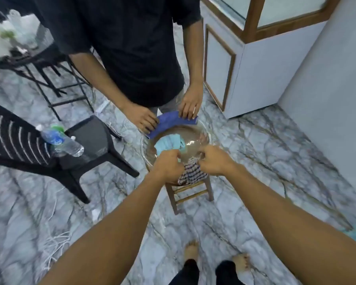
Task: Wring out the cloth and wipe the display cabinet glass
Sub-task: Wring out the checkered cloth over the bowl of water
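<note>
I see the light blue cloth in the middle of the frame. It lies in the water of the glass bowl, and its near end goes into my left hand, which is closed round it like a fist. My right hand is just beside, with the fingers curled at the top of a checked cloth that hangs over the near rim. Whether it really pinches something, I cannot tell.

The first danger, I think, is the bowl itself. It stands on a small wooden stool and looks wider than the seat. If I pull or twist the cloth sideways and not straight up, the bowl may slide or tip.

A second person stands opposite, in the upper half of the frame, and presses a dark blue cloth on the far rim with both hands. A push from that side at the same moment as my pull can make the tipping worse.

Water can also fall outside the bowl if I wring too far from its centre. The marble floor is smooth and my feet at the bottom edge are bare, so slipping is possible.

The display cabinet is well apart, at the upper right. A badly wrung cloth will probably drip on the way there and leave streaks on the glass.
</note>
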`<action>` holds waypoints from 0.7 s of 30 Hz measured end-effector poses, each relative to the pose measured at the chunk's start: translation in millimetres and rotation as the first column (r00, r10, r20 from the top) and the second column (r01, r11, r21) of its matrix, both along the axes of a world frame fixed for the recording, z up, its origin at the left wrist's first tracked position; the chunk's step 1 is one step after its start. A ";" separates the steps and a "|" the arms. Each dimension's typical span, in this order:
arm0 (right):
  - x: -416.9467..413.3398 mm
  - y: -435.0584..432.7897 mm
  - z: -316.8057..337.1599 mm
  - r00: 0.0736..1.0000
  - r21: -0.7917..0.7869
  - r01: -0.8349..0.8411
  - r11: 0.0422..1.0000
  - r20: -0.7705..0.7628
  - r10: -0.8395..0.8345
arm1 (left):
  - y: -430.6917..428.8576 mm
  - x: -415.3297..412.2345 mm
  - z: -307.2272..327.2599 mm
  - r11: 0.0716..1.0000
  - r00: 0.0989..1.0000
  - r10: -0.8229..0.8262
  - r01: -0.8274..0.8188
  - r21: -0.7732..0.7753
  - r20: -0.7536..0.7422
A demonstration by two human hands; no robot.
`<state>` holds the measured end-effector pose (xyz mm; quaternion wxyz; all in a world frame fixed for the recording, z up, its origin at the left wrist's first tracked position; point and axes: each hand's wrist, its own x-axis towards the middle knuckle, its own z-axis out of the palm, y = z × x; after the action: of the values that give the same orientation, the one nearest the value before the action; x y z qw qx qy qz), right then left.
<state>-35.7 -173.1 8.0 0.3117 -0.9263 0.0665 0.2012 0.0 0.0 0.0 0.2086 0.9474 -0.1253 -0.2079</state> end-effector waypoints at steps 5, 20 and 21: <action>-4.4 28.2 -13.9 0.994 -0.108 0.091 0.990 -0.051 -0.097 | 20.6 -0.2 -19.4 0.990 0.991 0.053 -0.036 0.134 -0.121; -16.7 -10.3 -3.0 0.816 0.394 0.575 0.717 -0.340 -0.467 | -23.7 -20.5 -8.8 0.874 0.956 0.243 -0.289 -0.390 -0.163; -18.8 -22.0 2.1 0.810 0.417 0.585 0.695 -0.340 -0.477 | -33.2 -19.5 -3.4 0.869 0.964 0.212 -0.261 -0.420 -0.160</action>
<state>-54.6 -195.1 10.1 0.5781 -0.7261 0.3095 0.2066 -19.5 -33.2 -3.4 0.4463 0.8716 -0.0400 -0.1986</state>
